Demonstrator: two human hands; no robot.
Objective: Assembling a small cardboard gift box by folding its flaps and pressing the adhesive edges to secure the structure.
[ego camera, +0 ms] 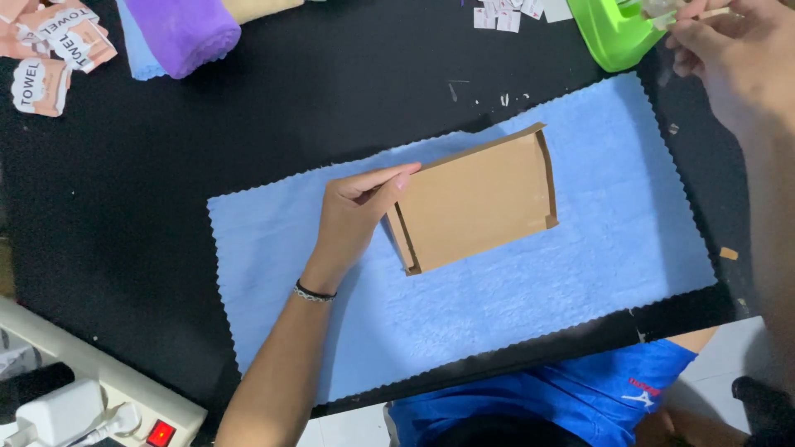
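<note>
Card on cloth, tape at hand

Card [476, 201], brown with folded edges, lies on a blue cloth [596, 281] spread over the black bench [124, 207]. Left hand [356, 211] rests flat, fingers pressing the card's edge. Right hand [733, 50] pinches tape at the green dispenser [609, 33].

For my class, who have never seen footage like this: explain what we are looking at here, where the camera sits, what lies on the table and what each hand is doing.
This is a single view from a camera worn on a person's head, looking down at their own two bare hands. On a black table lies a flat light-blue cloth with zigzag edges. On it rests a brown cardboard piece with folded side flaps. The left hand presses its fingers on the cardboard's edge. The right hand is at a green tape dispenser, pinching something small I cannot identify. At the far-left edge sit a rolled purple towel and paper labels.
</note>
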